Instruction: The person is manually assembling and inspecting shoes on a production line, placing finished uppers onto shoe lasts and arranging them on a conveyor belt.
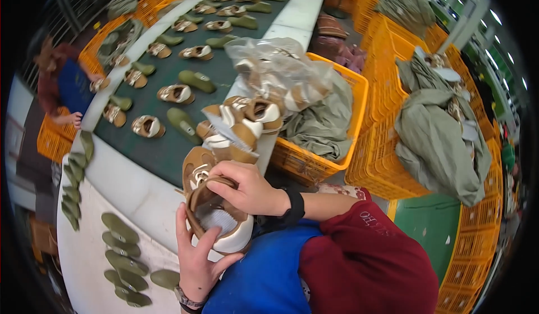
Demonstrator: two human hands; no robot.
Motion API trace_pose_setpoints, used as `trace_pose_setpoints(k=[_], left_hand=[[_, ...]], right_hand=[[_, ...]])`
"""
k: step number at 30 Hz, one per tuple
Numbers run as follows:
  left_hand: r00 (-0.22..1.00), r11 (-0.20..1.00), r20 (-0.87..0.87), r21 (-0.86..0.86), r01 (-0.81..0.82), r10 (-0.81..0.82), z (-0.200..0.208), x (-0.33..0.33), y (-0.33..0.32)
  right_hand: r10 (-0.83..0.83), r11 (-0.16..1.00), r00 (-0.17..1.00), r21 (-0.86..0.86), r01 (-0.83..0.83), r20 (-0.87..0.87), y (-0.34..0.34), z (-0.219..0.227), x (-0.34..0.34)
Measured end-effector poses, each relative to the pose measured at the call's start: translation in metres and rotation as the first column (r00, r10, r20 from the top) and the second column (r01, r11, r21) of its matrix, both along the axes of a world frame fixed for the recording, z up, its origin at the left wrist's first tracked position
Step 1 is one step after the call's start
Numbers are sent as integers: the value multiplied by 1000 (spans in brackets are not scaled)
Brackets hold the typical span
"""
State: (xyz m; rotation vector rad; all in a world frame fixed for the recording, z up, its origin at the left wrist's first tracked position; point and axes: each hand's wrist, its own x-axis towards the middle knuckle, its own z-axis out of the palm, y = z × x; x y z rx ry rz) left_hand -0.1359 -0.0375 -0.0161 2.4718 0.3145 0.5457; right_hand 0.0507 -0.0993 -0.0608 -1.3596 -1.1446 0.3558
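Observation:
A brown suede sneaker with a white heel (240, 236) is held tilted before my body, its toe pointing away and its opening facing up. My right hand (250, 187) grips the padded collar near the tongue, thumb at the inside edge. Around the heel end is my left hand (201, 266), fingers along the outer side and thumb over the opening. A pale grey patch shows inside the sneaker. Just beyond it, several similar shoes (247, 128) are heaped at the belt's edge, with a thin pale sheet (227, 128) among them.
Shoes and olive-green insoles (182, 124) lie along the dark green belt (168, 165). More green insoles (126, 262) rest on the white table (87, 246). At right stand an orange crate (362, 98) with plastic bags (281, 61) and stacked crates (382, 145). A co-worker (70, 86) stands far left.

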Motion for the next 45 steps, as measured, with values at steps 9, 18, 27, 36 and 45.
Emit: trace_pose_setpoints(k=[9,18,27,36,45], left_hand=[[969,969,-62,-82,233,-238,8,87,-15],[808,752,-264,-588,298,-526,-35,222,-26],[670,783,-412,-401,475,-618,-122,332,-57],[584,865,-706,-83,495,-402,-209,427,-69],[474,759,-594,-474,446,-649,-220,480,-71]], right_hand=[[-631,718,776,-384,581,-6,-126,-152,213],[-227,80,893,-906,415,389,-178,-297,288],[-718,434,158,-258,863,-678,-316,-192,380],[-634,295,113,-104,950,-765,-374,-139,366],[-667,309,108,-142,940,-737,-386,-141,361]])
